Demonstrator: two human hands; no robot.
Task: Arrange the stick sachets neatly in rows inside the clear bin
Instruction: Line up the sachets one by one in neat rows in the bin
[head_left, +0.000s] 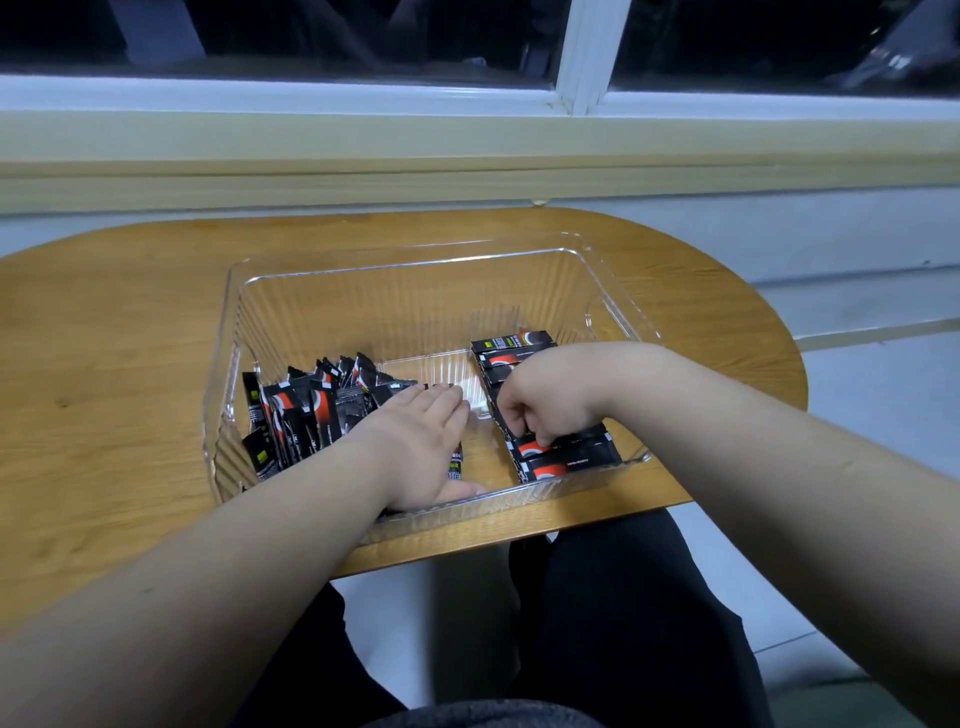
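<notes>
A pale window ledge (467, 140) ran behind a rounded wooden bench (130, 322) on which a clear bin (410, 260) with ribbed walls stood, its near wall close to the bench's front edge, as a seated person in dark trousers reached in with both bare arms. A loose heap of black-and-red stick sachets (306, 410) stood jumbled, many on edge, against the bin's left wall, while a flat row of sachets (519, 345) lay side by side along the right wall, from about the middle of the bin to its near wall; a strip of the bin's floor showed between the two groups. The left hand (421, 447) lay palm down just right of the heap, its fingers (441, 397) straight and together, resting over a few sachets whose ends showed at its edge. The right hand (545, 400) hung over the row, its fingers (519, 423) curled down and clamped on a single sachet (566, 441) near the row's front end
</notes>
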